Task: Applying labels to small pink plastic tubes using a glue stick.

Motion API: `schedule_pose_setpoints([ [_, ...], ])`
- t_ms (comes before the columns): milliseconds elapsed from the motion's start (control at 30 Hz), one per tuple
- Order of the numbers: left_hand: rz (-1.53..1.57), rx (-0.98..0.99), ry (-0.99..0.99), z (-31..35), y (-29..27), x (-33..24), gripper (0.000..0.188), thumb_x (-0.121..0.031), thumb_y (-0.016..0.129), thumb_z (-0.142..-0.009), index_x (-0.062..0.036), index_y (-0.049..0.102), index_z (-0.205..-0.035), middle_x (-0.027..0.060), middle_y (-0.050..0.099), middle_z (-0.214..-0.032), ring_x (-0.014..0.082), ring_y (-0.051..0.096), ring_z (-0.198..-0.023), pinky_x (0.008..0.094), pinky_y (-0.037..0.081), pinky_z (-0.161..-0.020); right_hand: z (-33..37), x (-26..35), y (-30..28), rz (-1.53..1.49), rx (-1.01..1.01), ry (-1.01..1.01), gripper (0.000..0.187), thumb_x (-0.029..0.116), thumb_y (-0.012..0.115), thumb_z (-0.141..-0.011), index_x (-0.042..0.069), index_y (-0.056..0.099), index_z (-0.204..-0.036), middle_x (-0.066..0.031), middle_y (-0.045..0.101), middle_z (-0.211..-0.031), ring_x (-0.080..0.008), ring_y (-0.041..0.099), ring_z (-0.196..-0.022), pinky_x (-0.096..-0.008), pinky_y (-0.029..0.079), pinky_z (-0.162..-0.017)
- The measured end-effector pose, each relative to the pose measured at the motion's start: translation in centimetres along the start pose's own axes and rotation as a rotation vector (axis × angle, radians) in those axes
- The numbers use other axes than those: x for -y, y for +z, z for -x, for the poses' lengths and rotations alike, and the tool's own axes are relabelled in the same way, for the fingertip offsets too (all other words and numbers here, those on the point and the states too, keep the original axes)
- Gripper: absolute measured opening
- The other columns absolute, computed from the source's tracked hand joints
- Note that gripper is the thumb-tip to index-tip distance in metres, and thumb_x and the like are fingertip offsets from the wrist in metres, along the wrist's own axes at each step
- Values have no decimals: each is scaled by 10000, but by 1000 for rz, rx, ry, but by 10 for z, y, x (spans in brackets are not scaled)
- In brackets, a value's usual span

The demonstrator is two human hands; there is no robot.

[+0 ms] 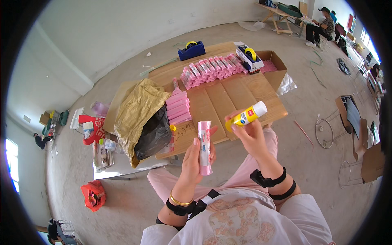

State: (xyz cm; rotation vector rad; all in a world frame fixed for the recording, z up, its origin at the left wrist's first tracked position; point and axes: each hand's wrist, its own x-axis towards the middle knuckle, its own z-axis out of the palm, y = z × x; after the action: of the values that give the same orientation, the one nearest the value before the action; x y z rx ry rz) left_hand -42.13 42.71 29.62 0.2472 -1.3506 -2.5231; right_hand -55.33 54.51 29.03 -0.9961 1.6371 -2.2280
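Observation:
Upright in my left hand (190, 160) is a small pink roll (205, 157) with a white printed label round its middle; the fingers wrap it from behind and the thumb lies along its side. My right hand (251, 135) grips a yellow glue stick (245, 116) with a white cap, tilted so that the cap points up and right. The cap appears to be on. Roll and glue stick are apart, both above the near edge of the wooden table (267, 102). Beyond them a flattened cardboard sheet (220, 100) lies on the tabletop.
Labelled pink rolls (210, 69) are stacked at the back, beside a blue tape dispenser (192, 50) and a second tape roll (250, 54) on a box. Unlabelled pink rolls (178, 108) lie left, near a gold-and-black bag (141, 114). An open carton (275, 65) stands right.

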Motion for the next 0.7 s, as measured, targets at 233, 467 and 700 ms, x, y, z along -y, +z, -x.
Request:
schedule_pose_setpoints([
  [233,-212,-26,61,-1,-1,3,671,-474,298,-965,85,324,-1336,6,462,-680,81,411,-560,212,334,-495,10,13,-2,-408,123,365,228,49,621,-808,39,539,-1020,-42,592,-901,-116,568,-837,-244,448,-767],
  [467,-377,-8,221,1,1,3,497,-290,437,-965,23,353,-1342,61,593,-1057,88,530,-847,211,429,-742,11,25,20,-336,197,322,298,68,689,-799,17,555,-1060,-14,603,-847,-59,556,-738,-205,459,-661],
  [700,-865,-73,376,6,3,-11,362,-155,675,-823,2,539,-1120,83,645,-941,156,629,-854,281,485,-733,15,35,21,-109,187,328,237,63,677,-793,-19,595,-999,-23,632,-879,-60,566,-794,-222,476,-700],
])
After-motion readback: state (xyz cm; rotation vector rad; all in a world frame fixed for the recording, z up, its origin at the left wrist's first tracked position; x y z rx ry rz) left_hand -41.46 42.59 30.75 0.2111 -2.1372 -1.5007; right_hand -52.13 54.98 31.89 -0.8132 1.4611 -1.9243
